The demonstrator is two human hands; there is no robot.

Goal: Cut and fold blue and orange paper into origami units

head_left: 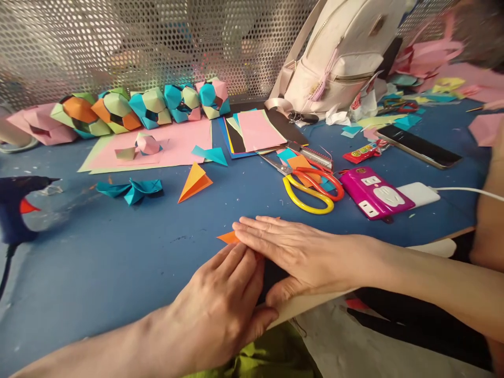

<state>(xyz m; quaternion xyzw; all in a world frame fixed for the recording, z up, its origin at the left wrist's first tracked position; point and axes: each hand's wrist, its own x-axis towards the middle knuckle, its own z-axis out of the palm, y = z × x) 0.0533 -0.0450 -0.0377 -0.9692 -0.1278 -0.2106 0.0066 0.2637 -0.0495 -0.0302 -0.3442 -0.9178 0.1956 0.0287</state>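
A piece of orange paper [228, 238] lies on the blue table near its front edge, mostly covered by my hands. My left hand [226, 294] bends over it, fingers together and fingertips holding it down; its thumb rests by the table edge. Stretched flat across the paper and against the left fingertips is my right hand [293, 247], its thumb apart. Beyond them stands a folded orange paper piece [196, 182]. A folded blue paper piece [132, 191] is to its left, and a small teal piece [212, 155] is just behind.
Scissors [308, 194] lie beside a purple power adapter [376, 193] and a phone [418, 146]. A glue gun [21, 207] is at left. Several paper balls [81, 110] line the mesh panel [157, 47]. Paper sheets [260, 130] and a backpack [334, 63] stand behind.
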